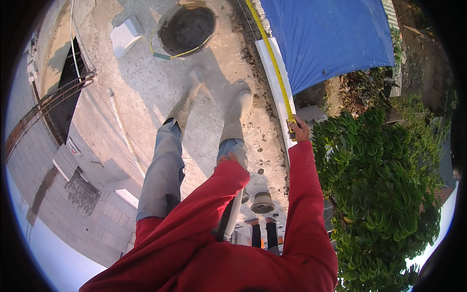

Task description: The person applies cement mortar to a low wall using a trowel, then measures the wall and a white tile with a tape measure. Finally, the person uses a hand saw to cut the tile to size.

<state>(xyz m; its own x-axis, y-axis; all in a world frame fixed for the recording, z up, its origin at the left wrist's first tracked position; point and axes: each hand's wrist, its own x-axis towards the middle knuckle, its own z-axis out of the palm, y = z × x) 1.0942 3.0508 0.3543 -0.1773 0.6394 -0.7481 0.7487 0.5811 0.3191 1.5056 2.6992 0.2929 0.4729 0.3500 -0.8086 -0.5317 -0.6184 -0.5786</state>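
My right hand (301, 129) is closed around a yellow and black tape measure (292, 127) at the edge of the floor. Its yellow blade (274, 58) runs out along a narrow white ledge (283, 90) toward the far side. My left hand (226, 157) rests on my bent knee with its fingers laid over the trouser cloth; the red sleeve hides part of it. Nothing shows in that hand. My boots (190, 95) stand on the dusty concrete floor (141, 92), left of the ledge.
Grey mix fills a round container (187, 30) ahead, beside a yellow handle with a green grip (161, 56). A white block (127, 36) and a long pale strip (124, 127) lie left. Right are a blue tarp (326, 39) and a tree (369, 180). Another person's legs (265, 235) stand behind me.
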